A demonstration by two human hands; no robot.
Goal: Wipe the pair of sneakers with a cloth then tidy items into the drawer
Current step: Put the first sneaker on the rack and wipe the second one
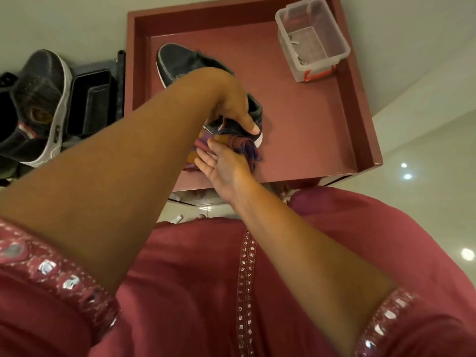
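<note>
Right hand [223,168]: at the drawer's near edge, fingers straight and apart, pressed against the cloth [226,146].
Cloth: bunched, multicoloured, touching the heel of the sneaker in the drawer.
Left hand [226,99]: fingers curled over the dark sneaker [180,63], gripping its collar.
Drawer [309,119]: open, maroon; holds that sneaker, the cloth, and at 1 o'clock a clear plastic box [310,37] with a few small items inside.
Second sneaker [38,104]: outside the drawer at 10 o'clock, beside a black tray [88,101].

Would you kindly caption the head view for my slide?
Left hand holds a sneaker in the drawer while the right hand presses a cloth.
</note>
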